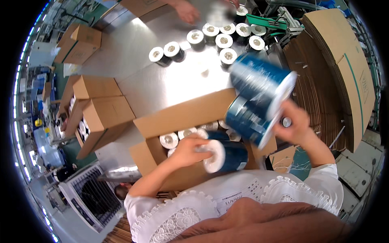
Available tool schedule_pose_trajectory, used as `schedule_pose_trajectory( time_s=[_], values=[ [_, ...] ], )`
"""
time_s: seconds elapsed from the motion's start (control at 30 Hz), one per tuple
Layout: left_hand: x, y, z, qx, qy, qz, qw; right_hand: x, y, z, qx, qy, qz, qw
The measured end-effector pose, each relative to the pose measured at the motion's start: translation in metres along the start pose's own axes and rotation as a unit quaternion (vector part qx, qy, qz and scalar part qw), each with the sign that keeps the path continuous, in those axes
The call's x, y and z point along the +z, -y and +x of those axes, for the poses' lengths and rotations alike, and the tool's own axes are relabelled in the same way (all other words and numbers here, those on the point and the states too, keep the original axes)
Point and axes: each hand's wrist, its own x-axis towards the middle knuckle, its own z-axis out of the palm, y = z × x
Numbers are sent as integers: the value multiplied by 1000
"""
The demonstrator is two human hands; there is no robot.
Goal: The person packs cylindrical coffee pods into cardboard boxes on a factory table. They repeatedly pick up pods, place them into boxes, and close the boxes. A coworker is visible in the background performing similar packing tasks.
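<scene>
My left hand (185,152) closes on the white end of a blue-wrapped roll (236,156) lying on its side over the open cardboard box (182,112). A second blue roll shows just behind it; whether my fingers also hold that one I cannot tell. My right hand (298,123) grips two blue-wrapped rolls (259,77) by their white ends, tilted above the box's right side and blurred by motion. Inside the box, several rolls (168,140) stand with their white round ends up.
Several upright rolls (223,41) stand on the metal table (133,52). Beyond them is a co-worker's hand (187,13), near a blurred roll. Filled open boxes (107,111) sit at left; flattened cardboard (320,85) is stacked at right, below a green-belted machine (267,22).
</scene>
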Motion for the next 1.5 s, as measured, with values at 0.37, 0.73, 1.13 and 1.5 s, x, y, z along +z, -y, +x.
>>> schedule_pose_trajectory(
  time_s=[0.37,0.73,1.13,1.5],
  values=[
    [66,62,54,-8,131,421,897,175,39,-52,155,468,13,870],
    [-142,102,291,-13,-305,348,886,191,-222,120,357,57,-45,931],
    [-217,146,327,-117,-333,512,783,261,-299,86,392,-38,75,916],
    [-230,98,291,-115,-171,374,904,200,-342,29,450,11,-61,891]
  ],
)
